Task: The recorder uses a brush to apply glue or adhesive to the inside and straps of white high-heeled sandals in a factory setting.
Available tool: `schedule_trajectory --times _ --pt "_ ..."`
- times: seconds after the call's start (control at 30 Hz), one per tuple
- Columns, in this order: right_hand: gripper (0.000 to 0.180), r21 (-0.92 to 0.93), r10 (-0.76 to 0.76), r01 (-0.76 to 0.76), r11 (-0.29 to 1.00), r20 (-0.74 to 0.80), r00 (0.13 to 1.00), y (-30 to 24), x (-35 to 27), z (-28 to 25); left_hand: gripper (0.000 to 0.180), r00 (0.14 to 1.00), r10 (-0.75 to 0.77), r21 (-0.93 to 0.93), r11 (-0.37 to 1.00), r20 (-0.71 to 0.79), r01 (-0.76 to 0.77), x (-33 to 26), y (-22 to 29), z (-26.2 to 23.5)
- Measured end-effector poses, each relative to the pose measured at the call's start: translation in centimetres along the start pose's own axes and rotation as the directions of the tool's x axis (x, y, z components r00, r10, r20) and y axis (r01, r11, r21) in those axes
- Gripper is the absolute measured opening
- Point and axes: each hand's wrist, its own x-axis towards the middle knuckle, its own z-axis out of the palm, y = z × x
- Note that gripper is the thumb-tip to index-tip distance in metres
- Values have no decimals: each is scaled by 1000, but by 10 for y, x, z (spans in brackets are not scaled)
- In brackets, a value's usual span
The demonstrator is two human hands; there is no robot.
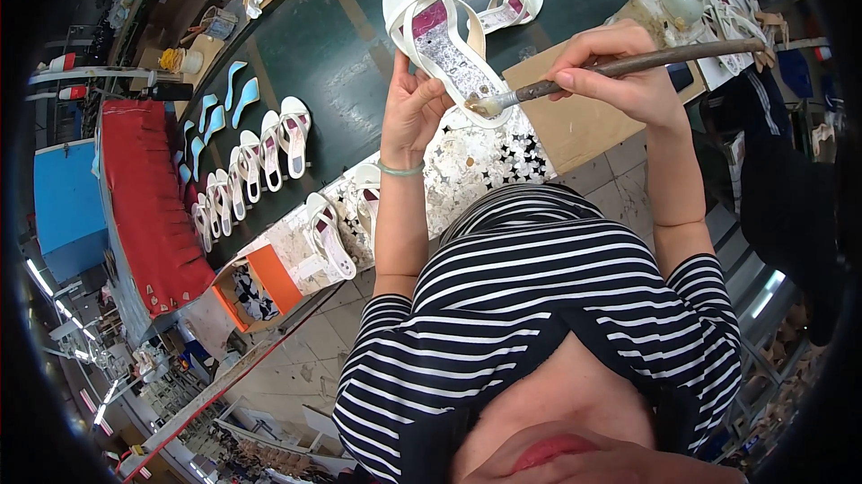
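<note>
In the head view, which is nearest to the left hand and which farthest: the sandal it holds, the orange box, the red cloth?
1. The white sandal: held in the left hand, at the picture's top centre.
2. The orange box: lower left, at the table edge.
3. The red cloth: farthest, at the far left.

A white sandal with a magenta and silver-speckled insole is showing just beside the left fingers. White sandals and turquoise insoles are lying well left on the dark green counter; a navy-and-white striped shirt is showing below.
</note>
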Motion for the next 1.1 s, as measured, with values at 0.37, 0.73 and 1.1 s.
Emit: schedule_trajectory --times 0.37,0.73,1.1 --pt "10 -24 167 -179 984 498 851 -21 71 -30 84 999 -45 -58 997 20 47 -2 -4 1" --pt "20 -100 197 -243 965 886 419 -14 141 -20 84 990 -117 -31 992 83 120 -5 -5 11" --pt "22 -183 214 -154 971 951 225 -33 162 4 86 982 -149 -15 988 118 152 -14 -6 6"
